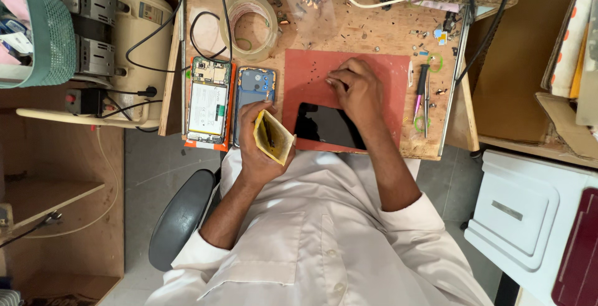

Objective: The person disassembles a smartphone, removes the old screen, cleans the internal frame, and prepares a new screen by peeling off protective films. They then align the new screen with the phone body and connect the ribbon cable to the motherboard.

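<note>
We see the left hand (256, 150) grasping a small yellow pouch (273, 136), mouth open, contents unclear, held above the desk edge; right hand (355, 88) pinches tiny screws (314, 72) on the red mat (311, 85) near a black screen (327, 126)

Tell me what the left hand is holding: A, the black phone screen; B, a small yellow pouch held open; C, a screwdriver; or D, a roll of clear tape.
B: the left hand grips a small yellow pouch with its mouth open, above the lap at the bench edge.
</note>
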